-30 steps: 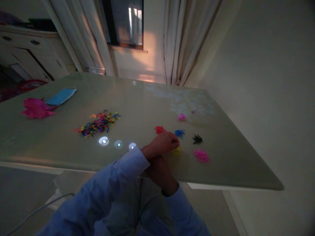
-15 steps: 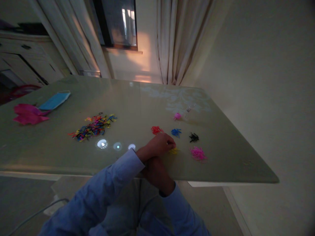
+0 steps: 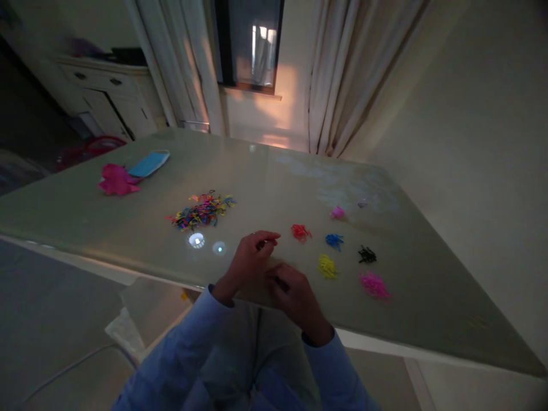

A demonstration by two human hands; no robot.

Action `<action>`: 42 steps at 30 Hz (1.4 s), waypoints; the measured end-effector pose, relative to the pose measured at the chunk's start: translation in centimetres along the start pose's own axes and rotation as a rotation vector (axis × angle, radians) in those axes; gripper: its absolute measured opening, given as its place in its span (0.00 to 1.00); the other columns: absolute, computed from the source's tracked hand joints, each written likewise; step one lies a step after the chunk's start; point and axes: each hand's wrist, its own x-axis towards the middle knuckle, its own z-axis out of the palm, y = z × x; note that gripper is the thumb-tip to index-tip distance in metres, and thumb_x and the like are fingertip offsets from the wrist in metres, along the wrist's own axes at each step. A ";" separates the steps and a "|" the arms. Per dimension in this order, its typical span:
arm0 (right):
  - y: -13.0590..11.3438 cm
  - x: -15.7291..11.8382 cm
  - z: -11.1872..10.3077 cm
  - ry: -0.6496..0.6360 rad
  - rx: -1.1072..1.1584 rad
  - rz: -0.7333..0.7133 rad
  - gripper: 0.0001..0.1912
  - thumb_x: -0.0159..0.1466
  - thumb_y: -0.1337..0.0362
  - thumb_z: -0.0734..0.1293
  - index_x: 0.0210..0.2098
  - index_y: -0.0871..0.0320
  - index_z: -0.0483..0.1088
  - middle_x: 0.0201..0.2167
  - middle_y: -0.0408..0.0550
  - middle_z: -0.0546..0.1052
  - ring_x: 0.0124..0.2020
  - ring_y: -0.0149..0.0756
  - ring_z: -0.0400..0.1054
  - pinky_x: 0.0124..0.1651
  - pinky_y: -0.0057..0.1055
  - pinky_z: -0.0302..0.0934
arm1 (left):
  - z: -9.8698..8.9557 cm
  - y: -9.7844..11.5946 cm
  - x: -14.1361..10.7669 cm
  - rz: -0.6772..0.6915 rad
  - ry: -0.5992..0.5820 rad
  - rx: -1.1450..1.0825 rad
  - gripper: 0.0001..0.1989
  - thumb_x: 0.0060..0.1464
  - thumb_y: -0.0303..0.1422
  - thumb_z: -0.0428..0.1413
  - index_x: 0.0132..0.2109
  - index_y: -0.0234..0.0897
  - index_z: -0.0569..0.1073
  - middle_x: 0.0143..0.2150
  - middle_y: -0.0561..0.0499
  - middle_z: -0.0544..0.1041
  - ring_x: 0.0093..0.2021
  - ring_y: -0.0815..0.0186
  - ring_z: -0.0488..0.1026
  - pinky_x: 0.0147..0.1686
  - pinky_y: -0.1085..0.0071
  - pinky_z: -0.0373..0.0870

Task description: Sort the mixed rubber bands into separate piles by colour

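Note:
A mixed heap of small coloured bands [image 3: 202,212] lies on the table left of my hands. My left hand [image 3: 252,254] is closed in a pinch above the table, left of the red pile [image 3: 300,232]; anything between its fingertips is too small to make out. Close beside it, my right hand [image 3: 291,288] is curled near the table's front edge, its fingertips partly hidden. To its right sit a yellow pile [image 3: 327,266], a blue pile [image 3: 334,241], a black pile [image 3: 367,254] and a pink pile [image 3: 374,285].
A crumpled pink item [image 3: 119,180] and a blue face mask [image 3: 149,164] lie at the table's far left. Behind the blue pile is a small pink bundle [image 3: 337,213]. The table's front edge runs just below my hands, with a wall on the right.
My left hand has moved left from beside the yellow pile, and my crossed arms have come apart. The whole view has shifted leftward.

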 end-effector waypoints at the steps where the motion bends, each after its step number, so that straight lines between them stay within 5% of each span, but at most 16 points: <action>1: -0.1 0.1 -0.1 -0.012 -0.003 0.008 0.07 0.63 0.68 0.64 0.36 0.56 0.75 0.33 0.47 0.77 0.34 0.34 0.70 0.39 0.29 0.63 | -1.1 -0.9 -0.6 -0.004 0.047 0.031 0.16 0.50 0.26 0.49 0.41 0.36 0.79 0.36 0.49 0.80 0.33 0.67 0.73 0.36 0.73 0.69; 5: -0.5 0.9 -0.4 -0.038 -0.024 0.089 0.06 0.62 0.65 0.66 0.36 0.57 0.76 0.30 0.45 0.77 0.30 0.31 0.69 0.35 0.27 0.61 | -4.7 -3.7 -2.5 0.009 0.147 0.157 0.13 0.47 0.26 0.46 0.27 0.36 0.75 0.28 0.50 0.77 0.32 0.66 0.72 0.36 0.71 0.66; 9: -1.3 3.3 -0.5 -0.057 -0.029 0.193 0.10 0.63 0.63 0.66 0.41 0.58 0.76 0.30 0.46 0.78 0.28 0.31 0.69 0.32 0.26 0.62 | -6.4 -4.5 -3.1 -0.006 0.119 0.124 0.11 0.45 0.28 0.44 0.22 0.37 0.68 0.21 0.53 0.70 0.27 0.66 0.68 0.30 0.71 0.61; 15: -2.1 11.7 1.7 -0.069 -0.104 0.111 0.11 0.61 0.64 0.66 0.42 0.59 0.74 0.33 0.46 0.79 0.29 0.31 0.72 0.35 0.27 0.65 | -6.5 -4.5 -3.1 -0.024 0.076 -0.030 0.09 0.42 0.29 0.42 0.19 0.38 0.62 0.17 0.54 0.64 0.23 0.67 0.64 0.27 0.72 0.58; 23: -0.9 21.4 7.7 -0.198 -0.611 0.065 0.12 0.62 0.70 0.63 0.41 0.59 0.76 0.40 0.49 0.80 0.41 0.35 0.72 0.45 0.27 0.61 | -6.3 -4.7 -3.3 -0.058 0.074 -0.031 0.08 0.39 0.28 0.43 0.18 0.38 0.62 0.16 0.55 0.63 0.22 0.68 0.63 0.26 0.72 0.57; 42: 0.3 22.0 8.7 -0.275 -0.703 0.016 0.12 0.66 0.66 0.61 0.39 0.58 0.77 0.41 0.51 0.79 0.42 0.36 0.70 0.44 0.27 0.59 | -6.3 -4.5 -3.3 -0.059 0.140 -0.052 0.09 0.42 0.28 0.43 0.19 0.38 0.64 0.18 0.54 0.67 0.23 0.67 0.66 0.28 0.72 0.60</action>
